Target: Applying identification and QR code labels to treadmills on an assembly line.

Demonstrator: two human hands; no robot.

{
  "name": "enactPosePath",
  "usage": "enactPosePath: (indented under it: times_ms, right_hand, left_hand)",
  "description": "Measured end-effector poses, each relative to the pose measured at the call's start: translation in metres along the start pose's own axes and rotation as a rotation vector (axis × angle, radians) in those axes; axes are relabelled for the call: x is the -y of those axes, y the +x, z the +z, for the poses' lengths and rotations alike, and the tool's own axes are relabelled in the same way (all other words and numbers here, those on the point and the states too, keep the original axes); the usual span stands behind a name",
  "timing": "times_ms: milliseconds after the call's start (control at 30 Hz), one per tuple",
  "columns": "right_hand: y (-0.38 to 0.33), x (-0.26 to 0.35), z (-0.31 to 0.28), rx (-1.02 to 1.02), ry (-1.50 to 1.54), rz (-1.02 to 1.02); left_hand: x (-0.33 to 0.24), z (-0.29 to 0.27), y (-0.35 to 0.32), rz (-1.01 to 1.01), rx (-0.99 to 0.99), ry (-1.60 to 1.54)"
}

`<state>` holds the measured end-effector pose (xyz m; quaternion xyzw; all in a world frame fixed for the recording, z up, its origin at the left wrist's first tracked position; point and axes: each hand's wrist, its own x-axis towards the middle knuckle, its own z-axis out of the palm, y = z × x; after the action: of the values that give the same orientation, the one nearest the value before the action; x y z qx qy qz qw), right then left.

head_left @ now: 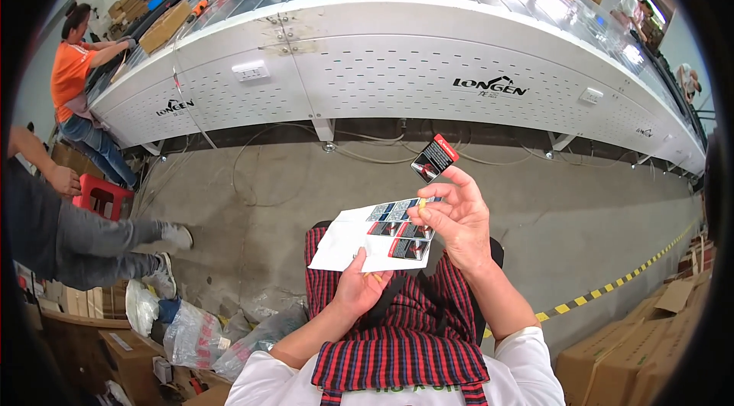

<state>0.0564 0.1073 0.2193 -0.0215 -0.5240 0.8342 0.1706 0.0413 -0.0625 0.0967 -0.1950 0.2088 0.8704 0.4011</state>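
Label (pixel 433 159): small, black with red end band; located at and beyond the fingertips of the right grip (pixel 463 227), on the side toward the counter (pixel 397 62).
Long axis of label: slanting from lower left to upper right, red end uppermost.
Nearer hand: right; left grip (pixel 358 289) well apart, lower and to the left.
State of right grip: grasping the label by its lower right edge; exact finger contact too small to tell.
Yellow piece (pixel 422 203): at right thumb and finger; cannot tell whether finger cover or separate item.
State of left grip: clamped on near edge of sheet (pixel 340 241), thumb on top.
Sheet: white, printed rows at right end, just below and left of right fingertips; contact there not determinable.
Deciding relation, as judged: label apart from sheet, near its far right corner, forward of right grip.
Counter: well apart, ahead of both hands.
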Motion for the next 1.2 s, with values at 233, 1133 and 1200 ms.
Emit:
enactPosePath:
  times_ms: [233, 1133, 1200]
  right_hand:
    - [0.001, 0.001, -0.003, -0.066, -0.11, -0.061]
    - [-0.039, 0.149, 0.106, 0.808, 0.603, 0.082]
    - [-0.04, 0.143, 0.099, 0.865, 0.554, -0.049]
  left_hand:
    - [0.004, -0.008, 0.001, -0.031, 0.028, -0.074]
    - [-0.044, -0.04, 0.017, 0.2, -0.155, 0.182]
    - [-0.049, -0.056, 0.026, 0.329, -0.253, 0.354]
